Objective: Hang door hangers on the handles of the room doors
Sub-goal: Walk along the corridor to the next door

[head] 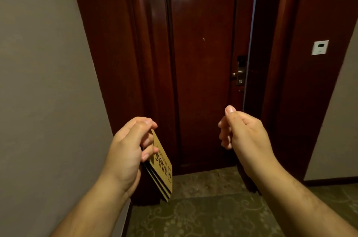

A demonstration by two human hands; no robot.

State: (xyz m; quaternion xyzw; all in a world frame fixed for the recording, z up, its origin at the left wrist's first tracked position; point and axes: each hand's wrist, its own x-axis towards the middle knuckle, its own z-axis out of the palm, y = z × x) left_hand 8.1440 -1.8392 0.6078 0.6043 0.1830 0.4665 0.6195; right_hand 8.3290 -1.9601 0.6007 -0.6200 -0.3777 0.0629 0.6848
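While the person stands before a dark red room door (203,52), the left hand (129,145) grips a small stack of tan door hangers (163,167). The stack is low and to the left of the door, well apart from the metal handle (236,73) at the door's right edge. The fingers curl round the upper part of the stack. The lower end, with black printed characters, hangs free toward the carpet (203,213). The right hand (244,130) is raised between the stack and the handle. Its fingers are curled in, the thumb lies over the index finger, and I see nothing inside it.

The hangers look like thin, flat cards, so I judge them light and rather stiff, and probably smooth enough to slide over one another (several edges show at the bottom, fanned a little). The end that goes on a handle is hidden under the left fingers, so I cannot tell its form. In my judgement the good place to take one is the free lower edge of the front card, pinched between thumb and index finger, with the left hand pressing the others. The risk is that two cards come away together, or that a loose one slips to the floor. No hanger is on the handle yet.
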